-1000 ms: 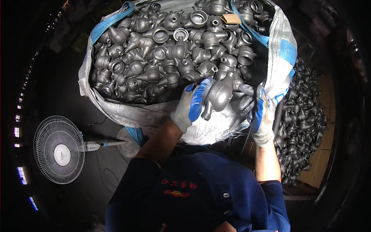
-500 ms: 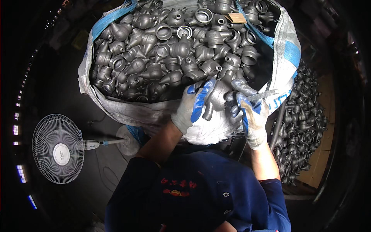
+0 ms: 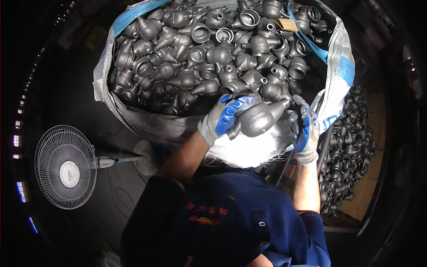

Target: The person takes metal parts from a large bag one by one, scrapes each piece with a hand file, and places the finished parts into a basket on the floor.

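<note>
A grey cast-metal housing (image 3: 260, 120) with a rounded body and a narrow neck is gripped in my left hand (image 3: 226, 116). It is tilted over the near rim of a big white woven bulk bag (image 3: 178, 130), its neck toward the upper right. My right hand (image 3: 306, 133) is just right of the neck, seen edge-on with the fingers curled. What lies in those fingers is hidden by the hand's angle. Both hands wear whitish knit gloves with blue coated palms. Inside the bag are many similar castings (image 3: 218, 57), piled loosely.
Blue straps (image 3: 344, 71) run along the bag's rim. A piece of cardboard (image 3: 287, 24) sits on the far castings. To the right, another heap of castings (image 3: 349, 155) lies beside a wooden panel (image 3: 371, 169). A white fan (image 3: 66, 167) stands at the left.
The casting has turned in my left hand, its neck swinging from lower left to upper right. My right hand has moved right, away from its body; the flat file-like bar it held no longer shows clearly.
</note>
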Motion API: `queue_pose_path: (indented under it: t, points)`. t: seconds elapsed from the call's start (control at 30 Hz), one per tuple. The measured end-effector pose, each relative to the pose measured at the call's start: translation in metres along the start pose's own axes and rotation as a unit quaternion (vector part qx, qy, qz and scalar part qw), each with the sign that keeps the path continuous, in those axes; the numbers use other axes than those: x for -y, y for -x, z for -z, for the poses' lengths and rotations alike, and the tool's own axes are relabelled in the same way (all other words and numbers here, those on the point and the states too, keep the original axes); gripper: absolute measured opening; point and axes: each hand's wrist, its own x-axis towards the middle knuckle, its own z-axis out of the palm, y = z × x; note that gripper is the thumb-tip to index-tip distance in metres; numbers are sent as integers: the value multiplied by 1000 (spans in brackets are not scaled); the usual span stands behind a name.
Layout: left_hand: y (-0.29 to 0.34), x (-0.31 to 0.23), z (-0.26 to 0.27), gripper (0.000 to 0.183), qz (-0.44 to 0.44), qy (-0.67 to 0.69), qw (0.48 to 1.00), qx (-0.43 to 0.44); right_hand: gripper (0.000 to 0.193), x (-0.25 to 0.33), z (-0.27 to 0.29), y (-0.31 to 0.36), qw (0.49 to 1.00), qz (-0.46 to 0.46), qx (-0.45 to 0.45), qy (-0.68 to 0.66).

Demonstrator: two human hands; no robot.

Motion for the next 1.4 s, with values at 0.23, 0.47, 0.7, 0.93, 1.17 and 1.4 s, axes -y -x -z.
queue_pose_path:
  t: [0.23,0.47,0.7,0.93,1.17,1.4]
  points:
    - [-8,1,5,49,-185,-37,982,31,58,-48,26,4,952,-8,54,302]
    - [-9,-18,5,57,168,266,949,-24,53,-56,12,8,771,348,70,528]
    - [0,-15,7,62,216,221,951,-30,35,-52,-14,18,890,200,36,407]
    - [15,11,6,43,190,353,907,-133,31,-62,-15,31,992,-91,-49,-72]
    - [10,0,-19,35,285,436,850,-77,23,-56,-15,46,932,-147,-134,-303]
    - [1,3,-30,52,163,472,864,-64,32,-54,-1,54,959,-119,-124,-226]
